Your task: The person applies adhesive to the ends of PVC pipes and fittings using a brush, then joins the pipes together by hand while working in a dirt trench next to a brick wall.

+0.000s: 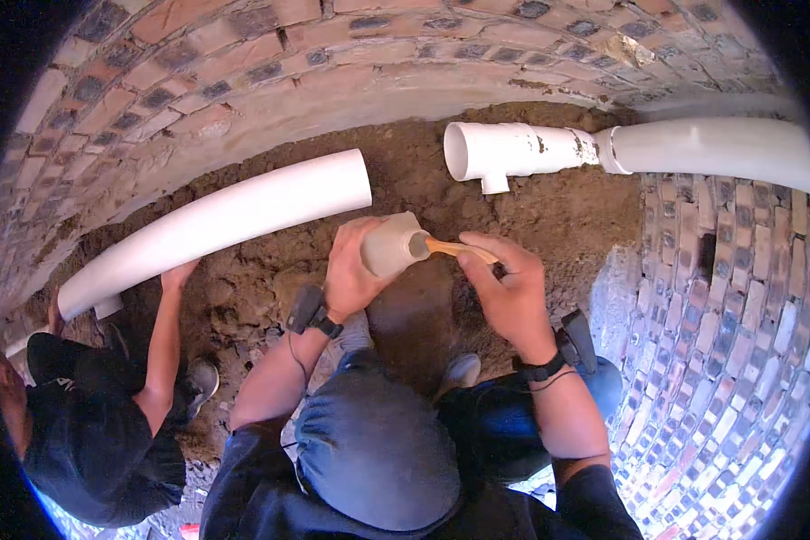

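Observation:
My left hand is wrapped round a cream-coloured plastic bottle, tilted with its mouth toward the right. In my right hand I grip a brush by its orange-brown handle. The brush's far end goes into the bottle's mouth, so its bristles are hidden. Beyond the bottle to the left runs a large white pipe, its open end near my left hand. At the far right, a white tee fitting with a short side branch faces that pipe across a gap.
A co-worker's hand supports the left pipe from below. Another long white pipe joins the tee from the right. Brown soil lies under the pipes. A brick wall rises at the back, and brick paving covers the right.

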A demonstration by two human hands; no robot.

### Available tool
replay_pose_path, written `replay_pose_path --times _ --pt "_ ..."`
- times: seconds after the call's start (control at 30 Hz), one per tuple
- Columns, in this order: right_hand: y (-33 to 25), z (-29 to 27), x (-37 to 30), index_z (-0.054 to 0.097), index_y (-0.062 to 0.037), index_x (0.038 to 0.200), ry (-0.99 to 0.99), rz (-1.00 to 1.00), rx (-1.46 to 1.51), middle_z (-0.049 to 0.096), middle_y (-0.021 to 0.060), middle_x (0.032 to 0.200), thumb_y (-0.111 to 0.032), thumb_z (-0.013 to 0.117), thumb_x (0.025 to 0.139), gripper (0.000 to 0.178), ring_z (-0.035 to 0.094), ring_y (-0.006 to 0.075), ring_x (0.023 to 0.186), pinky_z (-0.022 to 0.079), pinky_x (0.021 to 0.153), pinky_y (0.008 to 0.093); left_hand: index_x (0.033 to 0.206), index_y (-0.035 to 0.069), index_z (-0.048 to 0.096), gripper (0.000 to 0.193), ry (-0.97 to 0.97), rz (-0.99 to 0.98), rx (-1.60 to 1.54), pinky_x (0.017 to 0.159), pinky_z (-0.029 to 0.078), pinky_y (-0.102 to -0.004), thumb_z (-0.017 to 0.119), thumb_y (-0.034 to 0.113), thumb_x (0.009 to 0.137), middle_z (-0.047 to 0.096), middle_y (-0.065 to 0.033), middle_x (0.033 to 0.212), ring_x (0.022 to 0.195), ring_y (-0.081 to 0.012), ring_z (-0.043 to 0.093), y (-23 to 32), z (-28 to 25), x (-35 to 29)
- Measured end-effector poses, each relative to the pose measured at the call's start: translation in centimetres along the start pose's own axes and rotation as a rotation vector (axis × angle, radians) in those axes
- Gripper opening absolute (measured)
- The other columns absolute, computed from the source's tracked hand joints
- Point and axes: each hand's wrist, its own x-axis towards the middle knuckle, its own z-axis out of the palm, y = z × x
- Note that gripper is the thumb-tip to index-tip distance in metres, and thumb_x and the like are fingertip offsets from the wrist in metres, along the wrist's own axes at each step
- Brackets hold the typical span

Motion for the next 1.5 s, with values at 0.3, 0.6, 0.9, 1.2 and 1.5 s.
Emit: replay_pose_path --times 0.3,0.6,0.9,1.2,1.5 --pt "1.0 1.2 0.8 0.074 -0.0024 0.107 0.072 0.308 0.280 0.075 0.0056 0.093 -0.016 0.071 0.098 0.017 0.065 0.0100 0.086 0.052 0.079 0.0287 0.127 0.004 0.060 0.073 0.009 -0.055 0.002 0.103 0.049 -0.0471 0.093 0.017 0.064 0.064 -0.0179 0.124 0.116 -0.0395 0.059 -2.0 -1.0 -0.3" --pt "1.5 1.7 2.2 0.072 -0.0004 0.106 0.100 0.355 0.281 0.070 0.0008 0.086 -0.016 0.069 0.100 0.017 0.059 0.0070 0.078 0.049 0.072 0.0251 0.128 0.005 0.061 0.073 0.042 -0.113 0.038 0.104 0.048 -0.0472 0.093 0.016 0.063 0.065 -0.0174 0.125 0.118 -0.0389 0.059 -2.7 -2.1 -0.6" --pt "3.0 2.5 6.0 0.071 -0.0003 0.108 0.106 0.412 0.532 0.056 -0.0053 0.071 -0.020 0.066 0.102 0.021 0.046 0.0029 0.059 0.035 0.051 0.0213 0.128 0.003 0.061 0.073 0.110 -0.095 0.012 0.105 0.049 -0.0440 0.095 0.018 0.065 0.066 -0.0180 0.128 0.119 -0.0349 0.064 -3.8 -4.8 -0.8" --pt "9.0 9.7 12.6 0.068 -0.0016 0.107 0.053 0.460 0.552 0.046 -0.0074 0.070 -0.020 0.065 0.103 0.019 0.037 0.0036 0.056 0.031 0.050 0.0233 0.131 0.004 0.058 0.078 0.090 -0.160 0.048 0.103 0.051 -0.0458 0.095 0.015 0.063 0.063 -0.0195 0.131 0.120 -0.0374 0.062 -5.3 -7.4 -2.8" --pt "10.9 12.7 15.2 0.068 -0.0019 0.099 0.178 0.498 0.645 0.053 -0.0039 0.068 -0.022 0.067 0.100 0.020 0.044 0.0055 0.053 0.035 0.046 0.0241 0.131 0.003 0.058 0.081 0.066 -0.162 0.041 0.108 0.048 -0.0453 0.096 0.016 0.061 0.062 -0.0188 0.137 0.126 -0.0367 0.060 -7.4 -9.1 -3.9"
